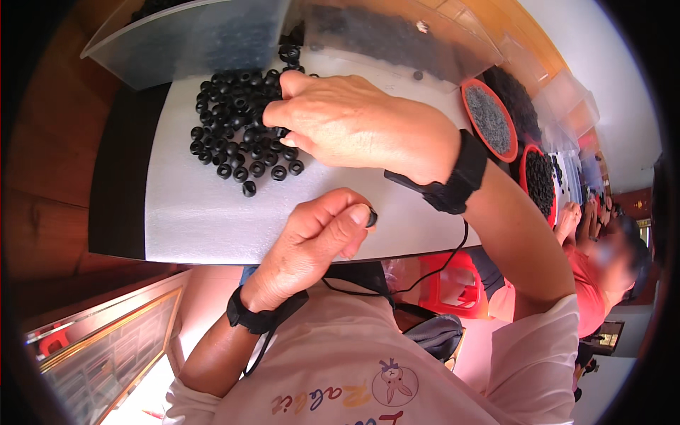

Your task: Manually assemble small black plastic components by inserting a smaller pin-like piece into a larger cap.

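A loose pile of round black bead-like parts (237, 120), several with a hole or slot showing, lies on a white foam-like sheet (205, 219). My right hand (333, 117) reaches over the pile's right side, its fingers curled down among the parts; the fingertips are partly hidden, and so is whatever they pinch. Nearer to me, my left hand (319, 234) is closed just above the sheet's front edge. Between its thumb and fingers it grips a small black bead-like part (372, 217), of which only the end shows.
Two clear plastic bins (191, 46) (397, 42) with dark contents stand behind the pile. To the right are a red-rimmed bowl of grey pieces (489, 120) and a red bowl of black parts (540, 180). A red stool (450, 287) stands below the table; a person in red (595, 283) sits at right.
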`<state>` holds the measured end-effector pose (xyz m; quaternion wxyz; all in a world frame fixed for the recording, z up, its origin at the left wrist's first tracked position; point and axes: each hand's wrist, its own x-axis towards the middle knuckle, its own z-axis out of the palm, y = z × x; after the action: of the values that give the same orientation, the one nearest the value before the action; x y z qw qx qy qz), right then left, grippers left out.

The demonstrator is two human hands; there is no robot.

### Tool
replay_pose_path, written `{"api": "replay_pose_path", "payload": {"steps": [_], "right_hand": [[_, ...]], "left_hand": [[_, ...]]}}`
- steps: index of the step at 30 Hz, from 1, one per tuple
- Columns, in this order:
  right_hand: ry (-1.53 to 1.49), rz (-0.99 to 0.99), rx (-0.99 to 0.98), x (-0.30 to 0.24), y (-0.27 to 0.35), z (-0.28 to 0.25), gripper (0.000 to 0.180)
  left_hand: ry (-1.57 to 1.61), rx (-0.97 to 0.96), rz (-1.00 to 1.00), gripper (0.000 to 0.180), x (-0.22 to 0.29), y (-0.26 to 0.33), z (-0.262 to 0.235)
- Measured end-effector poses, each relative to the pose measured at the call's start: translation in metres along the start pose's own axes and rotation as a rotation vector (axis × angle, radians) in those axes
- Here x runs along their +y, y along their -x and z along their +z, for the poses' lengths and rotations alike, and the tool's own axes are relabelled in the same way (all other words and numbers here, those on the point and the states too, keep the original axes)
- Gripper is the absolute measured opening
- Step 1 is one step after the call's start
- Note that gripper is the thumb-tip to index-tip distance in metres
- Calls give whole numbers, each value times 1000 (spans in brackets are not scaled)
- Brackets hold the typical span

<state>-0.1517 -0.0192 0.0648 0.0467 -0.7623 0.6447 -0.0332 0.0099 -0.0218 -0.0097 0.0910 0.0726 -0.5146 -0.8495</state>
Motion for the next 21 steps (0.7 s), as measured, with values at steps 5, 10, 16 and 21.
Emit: {"api": "replay_pose_path", "payload": {"steps": [5,10,16,21], "right_hand": [[-64,43,106,15,-1,20,7],[17,94,134,27,-1,20,7],[-28,-21,193,11,-9,20,5],[-20,-24,91,6,-19,33,3]], "left_hand": [[-56,-55,27,28,3,0,-2],[-89,-66,46,27,4,1,-4],[-62,-70,25,26,5,0,-4],[-65,-77,31,31,4,0,-5]]}}
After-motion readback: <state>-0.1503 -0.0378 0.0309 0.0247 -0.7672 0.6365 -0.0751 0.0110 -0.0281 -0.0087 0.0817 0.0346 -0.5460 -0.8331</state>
